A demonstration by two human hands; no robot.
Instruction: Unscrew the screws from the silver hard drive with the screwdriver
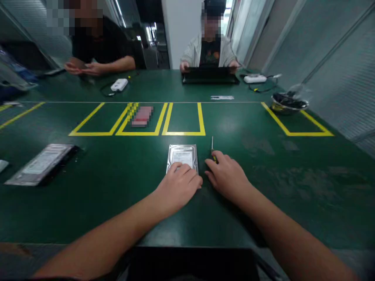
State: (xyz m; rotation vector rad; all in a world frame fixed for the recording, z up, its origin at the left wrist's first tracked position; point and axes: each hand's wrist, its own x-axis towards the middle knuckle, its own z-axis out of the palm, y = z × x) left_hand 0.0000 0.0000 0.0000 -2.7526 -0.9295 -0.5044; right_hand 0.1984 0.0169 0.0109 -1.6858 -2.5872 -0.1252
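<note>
A silver hard drive (183,155) lies flat on the green table (117,175) in front of me. My left hand (179,185) rests on its near end, fingers spread over the label. Just right of the drive lies a small screwdriver (213,149) with a yellow and black handle, its thin shaft pointing away from me. My right hand (227,175) covers the handle, fingers curled over it; whether it grips the tool I cannot tell.
Yellow taped boxes (184,133) mark the table; one holds a pink object (142,116). A second drive in a bag (41,164) lies left. A bowl of dark parts (288,103) sits far right. Two people sit across, one at a laptop (209,75).
</note>
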